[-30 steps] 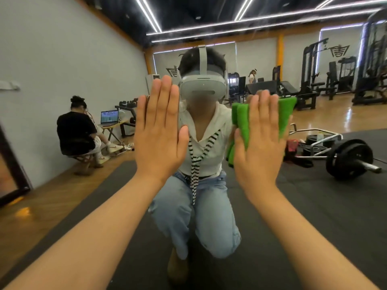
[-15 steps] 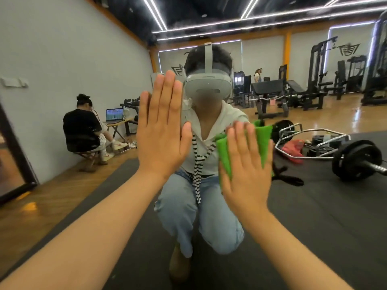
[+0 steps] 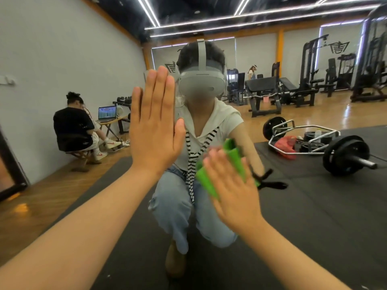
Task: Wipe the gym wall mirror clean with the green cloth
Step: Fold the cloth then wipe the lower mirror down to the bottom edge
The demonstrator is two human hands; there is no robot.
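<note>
The left hand (image 3: 155,130) is laid flat against the mirror (image 3: 314,216), fingers straight and together, pointing upward; nothing is held. The right hand (image 3: 232,189) is placed lower and to the right, fingers extended, palm pressed onto the green cloth (image 3: 235,158). The cloth is folded and sandwiched between that palm and the glass, its edges showing above and to the left of the fingers. The right hand is blurred. A barbell (image 3: 345,155) on black matting and a seated person (image 3: 73,126) beside a laptop (image 3: 107,112) are reflected.
</note>
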